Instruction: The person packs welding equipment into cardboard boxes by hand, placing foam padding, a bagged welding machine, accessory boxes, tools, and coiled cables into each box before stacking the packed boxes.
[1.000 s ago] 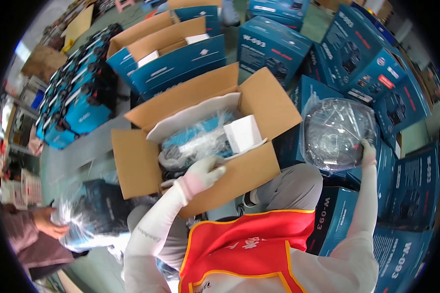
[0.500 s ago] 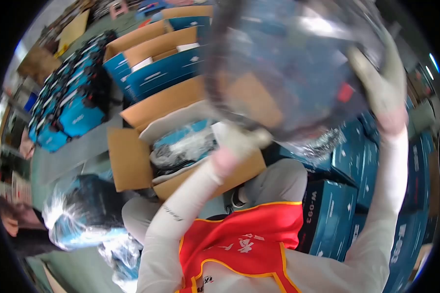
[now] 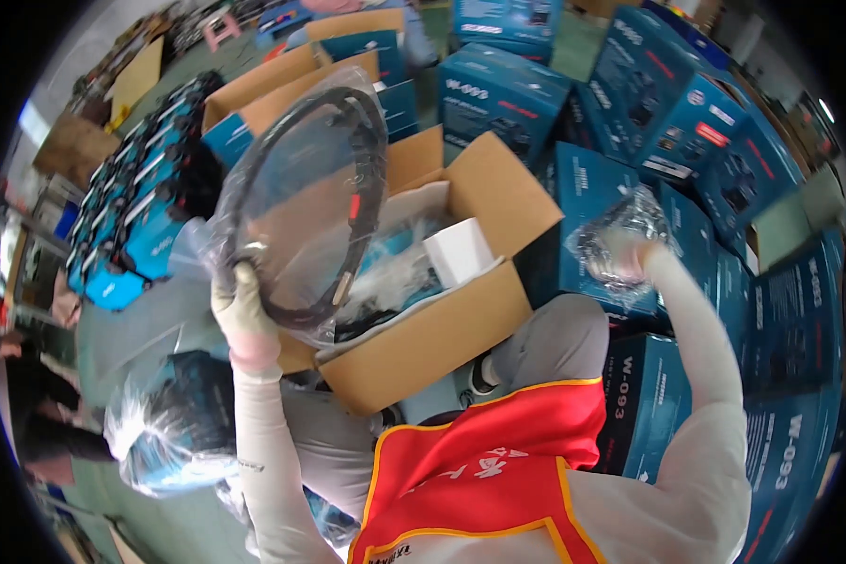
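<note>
My left hand, in a pale glove, grips the lower left of a clear plastic bag. A coiled black hose or cable with a red tag lies inside it. The bag hangs over an open brown carton in front of my knees. In that carton sit a plastic-wrapped blue and black item and a small white box. Off to the right, my right hand is closed on a crinkled, clear-wrapped bundle at a blue box. The wrap and blur partly hide its fingers, and the bundle's contents are unclear.
Blue printed boxes are stacked to the right and beyond. More open cartons stand behind the brown one. Rows of blue and black machines line the left. A plastic-bagged item sits by my left leg; another person's arm is at far left.
The bagged coil has moved from close in front of me at upper right to the left, over the carton. My right hand has let go of it and reached the wrapped bundle.
</note>
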Demonstrator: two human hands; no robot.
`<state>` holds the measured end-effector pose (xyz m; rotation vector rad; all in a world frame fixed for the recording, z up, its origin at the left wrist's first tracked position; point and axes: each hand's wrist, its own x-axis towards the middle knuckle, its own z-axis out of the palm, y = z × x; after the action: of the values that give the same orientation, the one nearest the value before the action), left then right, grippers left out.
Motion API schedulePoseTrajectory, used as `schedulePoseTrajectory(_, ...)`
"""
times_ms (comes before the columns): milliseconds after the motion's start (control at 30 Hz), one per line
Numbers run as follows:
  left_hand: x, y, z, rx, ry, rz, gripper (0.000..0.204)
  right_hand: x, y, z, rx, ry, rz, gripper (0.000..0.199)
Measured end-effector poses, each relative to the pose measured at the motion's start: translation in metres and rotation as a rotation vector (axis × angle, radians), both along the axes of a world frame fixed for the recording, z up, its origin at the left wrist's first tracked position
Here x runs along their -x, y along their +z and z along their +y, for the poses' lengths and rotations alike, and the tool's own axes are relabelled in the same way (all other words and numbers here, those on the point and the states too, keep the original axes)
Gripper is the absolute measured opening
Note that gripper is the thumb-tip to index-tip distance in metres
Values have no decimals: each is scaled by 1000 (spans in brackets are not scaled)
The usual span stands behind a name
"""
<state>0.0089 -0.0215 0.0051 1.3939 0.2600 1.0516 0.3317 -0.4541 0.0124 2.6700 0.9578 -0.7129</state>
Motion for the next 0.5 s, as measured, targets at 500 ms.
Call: schedulePoseTrajectory(500, 21, 1, 5, 0, 318, -79, 28, 15, 113, -71, -950, -61, -684, 31)
